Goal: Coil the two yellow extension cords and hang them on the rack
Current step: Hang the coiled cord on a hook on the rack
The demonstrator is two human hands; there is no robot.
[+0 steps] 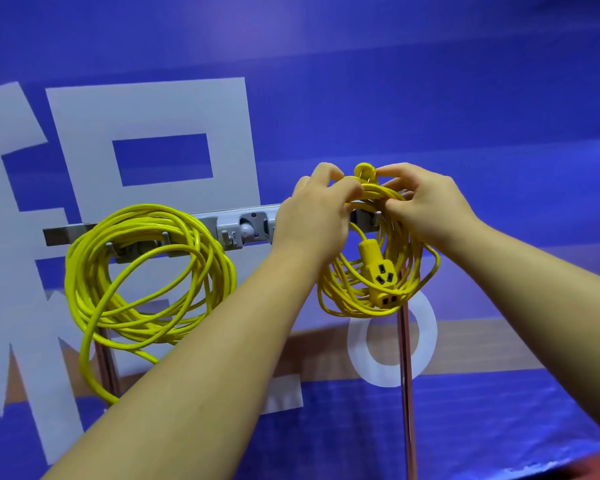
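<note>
Fingers of left hand (314, 209) and right hand (426, 202) grasp top of second cord coil (347, 303) at rack (243, 226); hook beneath fingers hidden. Well left of fingers hangs first coil (80, 275).

A blue banner (430, 81) is covering the whole backdrop; large white characters (153, 109) and a white ring (385, 375) are showing on it; an orange band (482, 344) is crossing low.
</note>
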